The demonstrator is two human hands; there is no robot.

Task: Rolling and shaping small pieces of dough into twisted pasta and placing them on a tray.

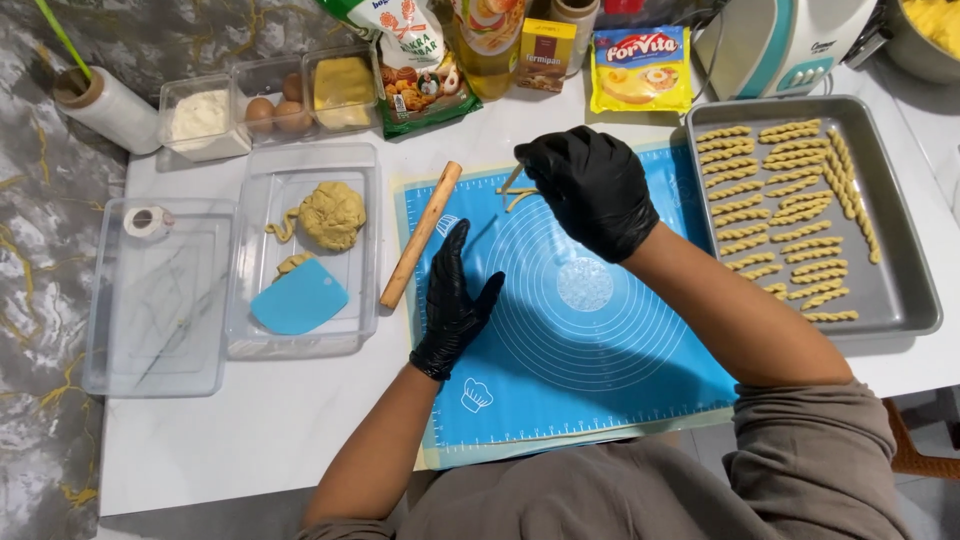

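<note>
- My right hand [592, 190], in a black glove, is closed in a pinch on thin dough strips [517, 192] at the 12 o'clock edge of the blue baking mat [600, 370].
- My left hand [455, 300], also gloved, lies flat and open on the mat at about 9 o'clock, holding nothing; the wooden rolling pin [421, 236] lies tilted just beside its fingertips.
- To do this well, I judge the strips want a light, even pinch so they do not stretch or tear, and the flat hand should keep the mat from sliding.
- The metal baking tray [905, 290] at 3 o'clock holds rows of twisted dough sticks [790, 215], filling most of it, with its lower end bare.
- The clear plastic tub [362, 250] at 9 o'clock holds a lump of dough [332, 214], a few scraps and a blue scraper [298, 297].
- Its lid [160, 300] lies further left with a small roll of tape [148, 220] on it.
- At 11 o'clock, three small clear tubs hold flour [200, 115], eggs [275, 113] and a yellow block [343, 90], perhaps butter.
</note>
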